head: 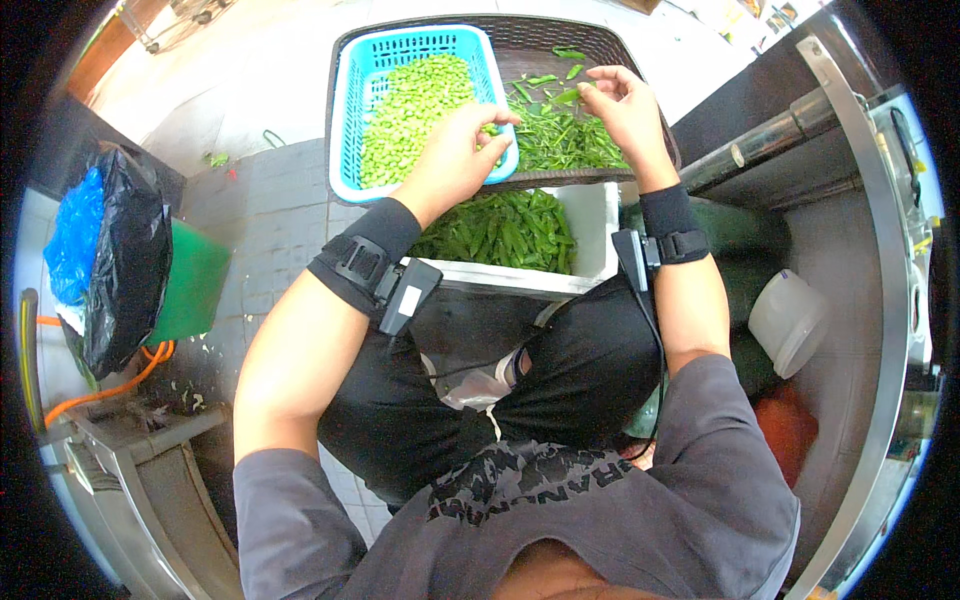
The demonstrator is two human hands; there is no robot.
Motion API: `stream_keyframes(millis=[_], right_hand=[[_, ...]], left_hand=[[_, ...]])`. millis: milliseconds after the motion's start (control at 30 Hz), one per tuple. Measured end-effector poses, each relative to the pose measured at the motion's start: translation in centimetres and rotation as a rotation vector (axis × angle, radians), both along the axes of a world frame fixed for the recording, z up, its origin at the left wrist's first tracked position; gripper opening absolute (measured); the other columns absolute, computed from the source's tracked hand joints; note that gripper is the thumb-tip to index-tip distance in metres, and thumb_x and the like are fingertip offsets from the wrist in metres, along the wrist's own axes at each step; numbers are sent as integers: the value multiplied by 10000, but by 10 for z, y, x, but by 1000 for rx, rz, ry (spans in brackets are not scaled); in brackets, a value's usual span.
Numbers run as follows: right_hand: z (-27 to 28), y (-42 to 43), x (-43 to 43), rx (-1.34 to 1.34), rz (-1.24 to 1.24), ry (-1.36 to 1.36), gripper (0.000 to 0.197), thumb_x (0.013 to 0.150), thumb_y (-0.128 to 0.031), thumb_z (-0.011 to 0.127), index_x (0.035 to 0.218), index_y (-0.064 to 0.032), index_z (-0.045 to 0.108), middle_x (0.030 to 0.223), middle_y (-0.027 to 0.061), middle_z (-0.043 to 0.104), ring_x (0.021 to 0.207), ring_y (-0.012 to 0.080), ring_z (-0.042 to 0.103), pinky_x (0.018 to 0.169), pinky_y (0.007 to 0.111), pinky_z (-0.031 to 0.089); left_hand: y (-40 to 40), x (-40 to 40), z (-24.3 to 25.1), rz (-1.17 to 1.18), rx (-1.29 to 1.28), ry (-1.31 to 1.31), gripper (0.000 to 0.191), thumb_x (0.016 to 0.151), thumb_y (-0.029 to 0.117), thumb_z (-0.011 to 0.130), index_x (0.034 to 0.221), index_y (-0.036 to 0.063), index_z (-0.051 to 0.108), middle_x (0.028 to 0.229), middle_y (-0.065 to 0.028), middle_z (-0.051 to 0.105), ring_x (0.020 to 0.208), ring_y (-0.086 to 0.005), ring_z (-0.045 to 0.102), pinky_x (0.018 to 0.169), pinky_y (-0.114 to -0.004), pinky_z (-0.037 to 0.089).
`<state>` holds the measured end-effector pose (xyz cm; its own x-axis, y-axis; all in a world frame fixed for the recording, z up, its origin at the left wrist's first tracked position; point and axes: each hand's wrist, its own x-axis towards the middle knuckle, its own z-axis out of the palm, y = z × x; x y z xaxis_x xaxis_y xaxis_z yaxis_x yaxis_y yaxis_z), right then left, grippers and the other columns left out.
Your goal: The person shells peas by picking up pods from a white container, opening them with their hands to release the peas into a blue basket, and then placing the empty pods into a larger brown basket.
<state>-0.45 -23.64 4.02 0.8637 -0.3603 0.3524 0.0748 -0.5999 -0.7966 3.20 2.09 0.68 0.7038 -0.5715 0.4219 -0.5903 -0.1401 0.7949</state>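
Observation:
My left hand (459, 150) hovers over the right side of a light-blue plastic basket (346, 135) of shelled green beans (412, 105). Its thumb and index finger are apart, with beans visible between them. My right hand (626, 105) is over a dark woven tray (600, 45), a green pod (566, 97) at its fingertips. Beneath that hand, a heap of empty-looking green pods (559, 139) covers part of the tray. The blue basket rests in the tray's left side. Nearer my knees, a white foam box (596, 225) contains many whole green pods (517, 232).
On the left, a green bin (191, 277) is lined with a black plastic bag (127, 255). An orange hose (105, 394) runs below it. To the right are a metal pipe (750, 150), a metal counter edge (885, 300) and a tipped white plastic tub (784, 322).

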Motion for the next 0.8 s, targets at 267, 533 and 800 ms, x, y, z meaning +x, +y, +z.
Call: stream_keyframes(millis=[267, 533, 800], right_hand=[[21, 71, -11, 536, 415, 141, 199, 881, -116, 723, 1027, 2, 655, 903, 54, 686, 795, 110, 656, 732, 240, 545], [19, 92, -10, 506, 491, 85, 283, 876, -121, 732, 1127, -10, 662, 990, 51, 687, 886, 115, 648, 822, 255, 531], [14, 101, -6, 204, 393, -48, 161, 885, -104, 716, 1002, 4, 695, 933, 43, 699, 883, 86, 631, 817, 241, 511]], left_hand=[[3, 0, 15, 53, -182, 27, 236, 873, 115, 695, 1090, 26, 684, 987, -78, 702, 875, -124, 642, 775, -262, 513], [7, 8, 9, -12, -342, 262, 202, 907, 76, 655, 1086, -16, 648, 986, -64, 693, 893, -116, 647, 831, -258, 517], [8, 9, 7, -39, -317, 284, 202, 933, 86, 629, 1101, -26, 640, 994, -74, 689, 914, -130, 664, 853, -255, 529]])
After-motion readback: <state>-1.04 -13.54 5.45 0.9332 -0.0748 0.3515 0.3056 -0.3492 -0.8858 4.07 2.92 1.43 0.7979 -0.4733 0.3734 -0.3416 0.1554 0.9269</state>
